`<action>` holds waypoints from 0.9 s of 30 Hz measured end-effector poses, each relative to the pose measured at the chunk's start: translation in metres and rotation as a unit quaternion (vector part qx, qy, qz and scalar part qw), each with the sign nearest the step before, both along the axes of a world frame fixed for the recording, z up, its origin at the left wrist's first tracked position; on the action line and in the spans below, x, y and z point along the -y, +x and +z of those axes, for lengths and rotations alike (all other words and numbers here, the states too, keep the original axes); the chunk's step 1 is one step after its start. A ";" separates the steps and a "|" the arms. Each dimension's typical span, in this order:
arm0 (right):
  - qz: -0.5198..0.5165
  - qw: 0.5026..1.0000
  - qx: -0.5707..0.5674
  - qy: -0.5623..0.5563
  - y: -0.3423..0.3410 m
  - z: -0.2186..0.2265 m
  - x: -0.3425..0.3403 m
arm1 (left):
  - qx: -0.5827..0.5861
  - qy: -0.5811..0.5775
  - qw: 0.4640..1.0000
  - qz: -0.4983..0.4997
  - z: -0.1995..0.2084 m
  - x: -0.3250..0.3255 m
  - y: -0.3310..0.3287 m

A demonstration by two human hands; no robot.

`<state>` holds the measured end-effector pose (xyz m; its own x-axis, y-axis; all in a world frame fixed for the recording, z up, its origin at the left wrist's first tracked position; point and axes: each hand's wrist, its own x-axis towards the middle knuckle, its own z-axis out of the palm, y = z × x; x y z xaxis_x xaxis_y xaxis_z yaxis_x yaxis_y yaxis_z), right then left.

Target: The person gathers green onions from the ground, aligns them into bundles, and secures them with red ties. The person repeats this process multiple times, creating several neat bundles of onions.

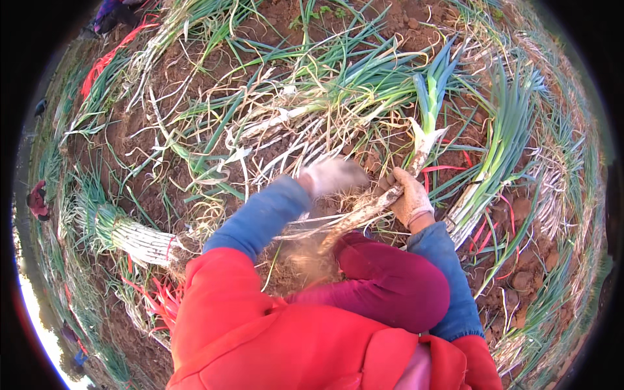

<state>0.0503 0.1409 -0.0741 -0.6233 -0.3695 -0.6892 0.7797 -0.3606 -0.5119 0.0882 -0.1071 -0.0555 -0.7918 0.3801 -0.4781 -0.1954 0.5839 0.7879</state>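
Note:
My right hand (411,199), in a pale soil-stained glove, is closed around the shank of a thick green onion (369,209). The stalk slants across my front, its brown, soil-covered root end low beside my knee and its leaves pointing up and away. My left hand (335,176), in a whitish glove, is just left of that stalk and smeared by motion, so its fingers cannot be made out. Loose green onions (279,121) lie on the soil beyond my hands, long white shanks toward me.
A tied bundle of green onions (144,241) lies at the left, another bundle (481,185) at the right. Red ribbons (162,301) are heaped on the left, with more ribbon (107,62) at the upper left. Another person (39,200) is at the far left edge.

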 end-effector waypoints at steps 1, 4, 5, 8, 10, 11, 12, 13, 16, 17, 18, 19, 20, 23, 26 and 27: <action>-0.004 1.000 -0.007 0.006 -0.002 -0.005 -0.001 | -0.006 -0.041 0.989 0.144 -0.022 0.032 -0.006; 0.005 1.000 -0.011 -0.003 -0.006 -0.011 -0.004 | -0.035 -0.300 0.850 0.431 -0.087 0.133 -0.021; 0.002 1.000 -0.004 0.009 -0.006 -0.012 -0.002 | -0.079 -0.380 0.817 0.427 -0.107 0.158 -0.017; 0.012 1.000 -0.016 -0.008 -0.003 -0.012 0.008 | 0.045 -0.488 0.812 0.316 -0.143 0.207 -0.020; 0.008 0.999 -0.016 -0.043 -0.001 -0.012 0.014 | 0.000 -0.529 0.820 0.219 -0.148 0.219 -0.025; 0.006 1.000 -0.001 -0.030 0.000 -0.013 0.016 | 0.009 -0.527 0.817 0.233 -0.149 0.218 -0.027; 0.007 1.000 0.014 -0.015 0.002 -0.014 0.017 | 0.021 -0.498 0.835 0.232 -0.145 0.218 -0.031; 0.009 1.000 0.030 0.001 0.003 -0.015 0.017 | -0.010 -0.524 0.827 0.204 -0.143 0.214 -0.033; -0.008 1.000 -0.002 0.007 0.006 -0.016 0.014 | 0.098 -0.477 0.868 0.096 -0.128 0.211 -0.033; -0.008 1.000 -0.003 0.002 0.006 -0.015 0.012 | 0.105 -0.439 0.882 0.134 -0.122 0.210 -0.029; -0.009 1.000 -0.003 0.000 0.006 -0.014 0.010 | 0.095 -0.370 0.912 0.146 -0.115 0.210 -0.024; -0.010 1.000 0.001 0.000 0.005 -0.011 0.008 | 0.136 -0.343 0.911 0.182 -0.105 0.214 -0.021; -0.011 1.000 0.005 0.000 0.005 -0.008 0.007 | 0.206 -0.307 0.905 0.210 -0.095 0.214 -0.020; -0.003 1.000 -0.023 0.022 0.004 0.001 0.004 | 0.136 -0.215 0.932 0.257 -0.045 0.221 -0.006; -0.006 0.998 -0.062 -0.014 0.004 0.005 0.007 | -0.012 -0.111 0.937 0.332 0.008 0.217 0.007; -0.012 0.998 -0.057 0.017 0.006 0.006 0.010 | -0.012 -0.152 0.934 0.322 0.018 0.209 0.010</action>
<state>0.0562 0.1313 -0.0686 -0.7067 -0.3314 -0.6251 0.7072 -0.3587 -0.6093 0.0984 -0.3160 -0.0373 -0.8216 -0.3298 -0.4650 -0.5675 0.5496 0.6130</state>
